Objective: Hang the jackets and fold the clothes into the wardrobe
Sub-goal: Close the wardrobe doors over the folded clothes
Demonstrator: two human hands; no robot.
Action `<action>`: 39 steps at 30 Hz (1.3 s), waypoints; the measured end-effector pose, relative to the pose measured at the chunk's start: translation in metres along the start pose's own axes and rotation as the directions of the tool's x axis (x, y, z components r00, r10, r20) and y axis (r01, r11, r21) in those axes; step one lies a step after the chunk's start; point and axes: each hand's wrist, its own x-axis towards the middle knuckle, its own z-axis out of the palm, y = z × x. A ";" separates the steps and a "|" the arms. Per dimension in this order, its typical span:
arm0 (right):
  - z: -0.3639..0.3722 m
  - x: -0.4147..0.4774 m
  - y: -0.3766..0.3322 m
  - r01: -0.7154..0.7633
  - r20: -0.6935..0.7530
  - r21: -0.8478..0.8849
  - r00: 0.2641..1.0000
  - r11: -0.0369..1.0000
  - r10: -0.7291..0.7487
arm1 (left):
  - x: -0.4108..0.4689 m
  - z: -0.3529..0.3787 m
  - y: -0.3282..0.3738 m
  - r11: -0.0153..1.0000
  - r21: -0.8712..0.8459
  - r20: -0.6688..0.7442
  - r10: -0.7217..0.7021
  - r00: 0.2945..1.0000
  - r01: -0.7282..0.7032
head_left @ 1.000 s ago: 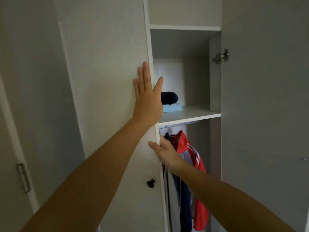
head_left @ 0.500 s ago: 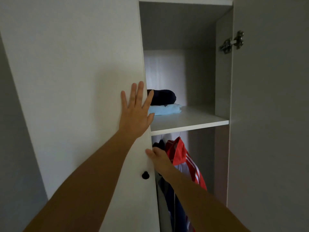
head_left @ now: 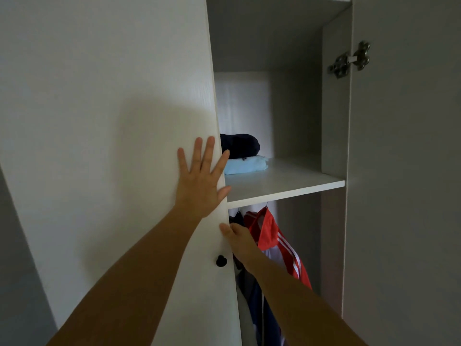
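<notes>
Left door [head_left: 99, 146]: white panel, black knob [head_left: 221, 260] near its free edge.
Left hand [head_left: 199, 181]: flat, fingers spread; lower on the panel than a second ago.
Right hand [head_left: 237, 238]: thumb on the door edge, fingers hidden, probably gripping.
Folded clothes [head_left: 245, 156]: on shelf [head_left: 287, 186]; red jacket [head_left: 272, 236] hung below, so closing is likely next.
Room: open gap to right door [head_left: 404, 171].

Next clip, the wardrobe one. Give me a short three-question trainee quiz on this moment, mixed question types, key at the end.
1. True or false: the left hand lies flat, fingers spread, on the wardrobe door.
2. What lies on the light blue folded garment on the shelf? A: dark folded garment; B: white towel; C: shoe box.
3. Fill in: the red jacket hangs ___ the shelf.
Key: 1 true; 2 A; 3 below.
</notes>
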 end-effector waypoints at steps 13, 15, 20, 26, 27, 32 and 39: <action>0.013 0.021 0.006 -0.002 -0.081 -0.034 0.997 0.999 -0.001 | 0.009 0.028 -0.007 1.000 0.017 -0.035 -0.014 0.999 0.015; 0.013 0.024 0.007 0.004 -0.081 -0.048 0.997 0.999 -0.008 | 0.011 0.030 -0.009 1.000 0.018 -0.021 -0.015 1.000 0.016; 0.006 0.015 0.004 -0.006 0.017 -0.190 1.000 0.982 0.009 | 0.009 0.026 -0.012 1.000 0.006 0.041 -0.005 0.999 0.005; -0.105 -0.073 -0.014 0.108 -0.060 -0.396 0.988 0.912 -0.144 | 0.017 -0.035 0.039 0.924 -0.366 0.192 -0.044 0.981 0.113; -0.129 -0.094 -0.018 0.101 -0.098 -0.421 0.983 0.902 -0.156 | 0.022 -0.053 0.059 0.875 -0.471 0.189 -0.023 0.982 0.111; -0.245 -0.196 -0.045 0.040 -0.240 -0.566 0.948 0.823 -0.211 | 0.066 -0.160 0.172 0.488 -0.873 0.040 0.062 0.997 0.005; -0.388 -0.306 -0.056 -0.098 -0.515 -0.613 0.802 0.784 -0.303 | 0.106 -0.294 0.336 0.179 -0.983 -0.017 0.096 0.995 -0.034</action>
